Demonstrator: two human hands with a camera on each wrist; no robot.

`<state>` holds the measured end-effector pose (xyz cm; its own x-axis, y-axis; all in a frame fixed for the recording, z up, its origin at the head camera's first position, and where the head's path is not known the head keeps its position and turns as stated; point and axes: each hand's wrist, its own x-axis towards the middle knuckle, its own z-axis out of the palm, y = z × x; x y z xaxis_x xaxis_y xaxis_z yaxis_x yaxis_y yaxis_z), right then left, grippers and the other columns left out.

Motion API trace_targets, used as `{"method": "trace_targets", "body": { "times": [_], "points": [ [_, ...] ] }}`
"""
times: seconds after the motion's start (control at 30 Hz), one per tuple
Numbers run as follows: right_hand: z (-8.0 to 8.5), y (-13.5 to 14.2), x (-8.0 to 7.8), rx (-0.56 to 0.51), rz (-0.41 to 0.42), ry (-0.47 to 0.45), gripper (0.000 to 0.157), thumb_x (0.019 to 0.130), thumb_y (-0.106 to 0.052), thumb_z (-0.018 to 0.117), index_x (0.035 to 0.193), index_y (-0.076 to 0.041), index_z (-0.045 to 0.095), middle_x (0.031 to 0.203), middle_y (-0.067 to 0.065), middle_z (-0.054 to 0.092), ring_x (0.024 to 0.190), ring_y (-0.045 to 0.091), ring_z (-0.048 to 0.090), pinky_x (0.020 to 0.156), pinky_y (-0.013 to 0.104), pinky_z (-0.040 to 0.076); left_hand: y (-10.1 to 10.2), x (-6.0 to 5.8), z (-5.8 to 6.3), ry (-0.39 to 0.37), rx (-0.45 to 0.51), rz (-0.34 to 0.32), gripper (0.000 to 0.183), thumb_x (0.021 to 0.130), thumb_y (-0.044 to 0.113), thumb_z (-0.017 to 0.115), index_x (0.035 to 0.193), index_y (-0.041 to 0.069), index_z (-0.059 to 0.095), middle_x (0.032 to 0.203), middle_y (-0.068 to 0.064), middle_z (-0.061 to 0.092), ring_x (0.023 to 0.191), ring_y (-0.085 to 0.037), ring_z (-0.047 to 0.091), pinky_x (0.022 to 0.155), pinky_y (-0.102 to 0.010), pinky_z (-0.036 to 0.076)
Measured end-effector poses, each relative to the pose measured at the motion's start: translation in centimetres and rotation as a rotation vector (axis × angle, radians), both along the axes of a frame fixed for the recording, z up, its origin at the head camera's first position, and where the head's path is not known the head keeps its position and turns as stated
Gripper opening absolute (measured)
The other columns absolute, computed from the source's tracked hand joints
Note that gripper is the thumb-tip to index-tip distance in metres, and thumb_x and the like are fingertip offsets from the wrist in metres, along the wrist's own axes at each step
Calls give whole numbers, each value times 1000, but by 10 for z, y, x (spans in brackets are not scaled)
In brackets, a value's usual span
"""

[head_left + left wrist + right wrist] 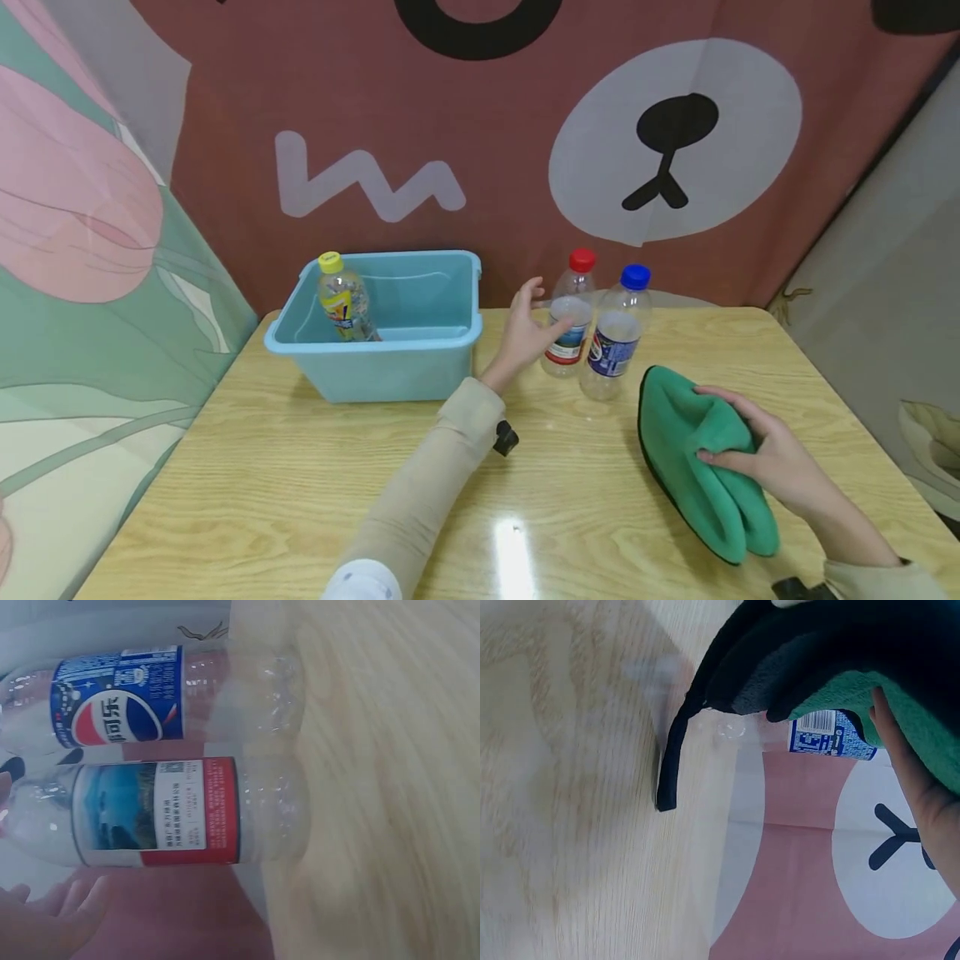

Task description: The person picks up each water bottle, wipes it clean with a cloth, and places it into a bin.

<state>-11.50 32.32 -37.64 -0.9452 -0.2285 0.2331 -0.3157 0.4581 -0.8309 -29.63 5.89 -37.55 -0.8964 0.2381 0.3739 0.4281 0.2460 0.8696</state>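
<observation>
My left hand [525, 333] is at the left side of a clear plastic bottle with a red cap [566, 333], thumb and fingers spread apart. In the left wrist view, the fingers [82, 907] show beside this bottle [161, 814], which has a blue, white and red label. Just right of it stands a blue-capped Pepsi bottle [613, 342]. Both bottles are upright and look empty. With thumb and fingers, my right hand [772, 458] grips a folded green cloth [697, 458] with a dark edge. In the right wrist view the cloth [847, 697] partly hides the Pepsi bottle [832, 735].
A light blue plastic bin [390, 371] stands at the left of the wooden table [247, 492]. Inside it leans a yellow-capped bottle [345, 304]. Behind the table hangs a printed curtain [510, 108] with a bear's face.
</observation>
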Motion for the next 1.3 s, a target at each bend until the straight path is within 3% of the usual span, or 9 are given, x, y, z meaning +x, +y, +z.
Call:
{"method": "trace_targets", "body": {
  "times": [0.3,0.57,0.93,1.3],
  "points": [
    [3,0,1,-45,-20,-40,77,79,5,66,143,-12,27,130,-17,36,107,-7,43,79,10,42,7,-10,-7,-45,-57,25,74,81,27,70,140,9,29,135,-14,37,121,-25,40,94,-39,42],
    [3,1,2,-47,-24,-29,77,78,6,66,143,-13,28,130,-18,37,108,-6,43,79,10,42,11,-15,-13,-64,-44,-13,76,82,27,68,143,9,25,135,-15,39,121,-24,41,93,-39,43],
    [-1,2,4,-44,-28,-50,78,78,4,67,143,-14,28,129,-19,36,107,-8,43,79,10,42,15,-19,-20,11,-96,-31,69,83,24,68,138,5,33,129,-12,47,115,-23,47,93,-33,43],
    [-3,3,6,-31,-41,-45,79,78,3,68,143,-14,28,130,-21,35,108,-9,42,79,10,41,9,-13,-19,75,-18,-33,63,83,23,68,135,5,36,124,-12,50,109,-22,49,87,-31,46]
  ]
}}
